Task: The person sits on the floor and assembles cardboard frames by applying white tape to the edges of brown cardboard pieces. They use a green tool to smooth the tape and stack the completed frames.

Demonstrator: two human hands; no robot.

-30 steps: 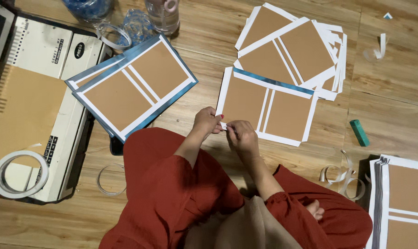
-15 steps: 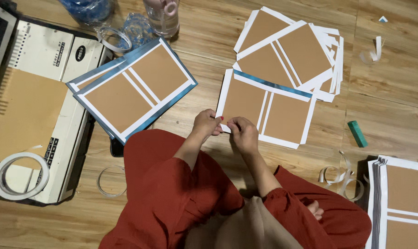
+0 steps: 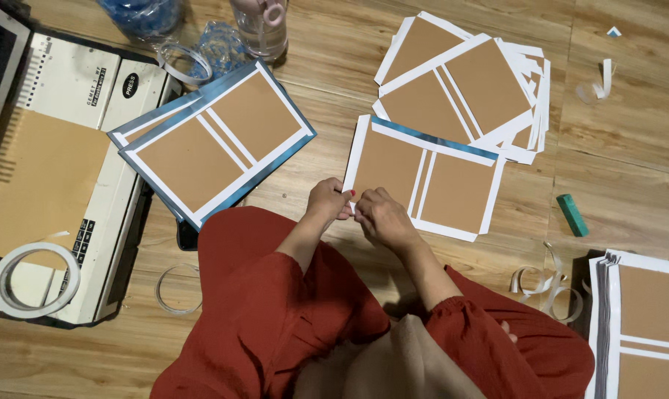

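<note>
Down on the wooden floor [image 3: 334,59], seen from the head camera, a person in red sits with both hands close together at the near left corner of a brown and white card sheet [image 3: 423,181]. The left hand [image 3: 329,201] and the right hand [image 3: 379,216] touch each other there, with fingers curled in and pinching something small and white at the sheet's edge. It looks like a thin strip, but it is too small to tell for sure. The sheet lies flat, most likely so its edge is easy to work on.

A stack of like sheets [image 3: 467,85] sits just beyond it, fanned out. Another pile with shiny blue edges [image 3: 216,140] lies to the left, partly resting on a white binding machine [image 3: 69,148]. A roll of tape [image 3: 35,279] sits on the machine's near end. A small green block [image 3: 572,215] lies well to the right, near curled white strips [image 3: 545,281]. One more pile [image 3: 645,325] sits at the right edge.
</note>
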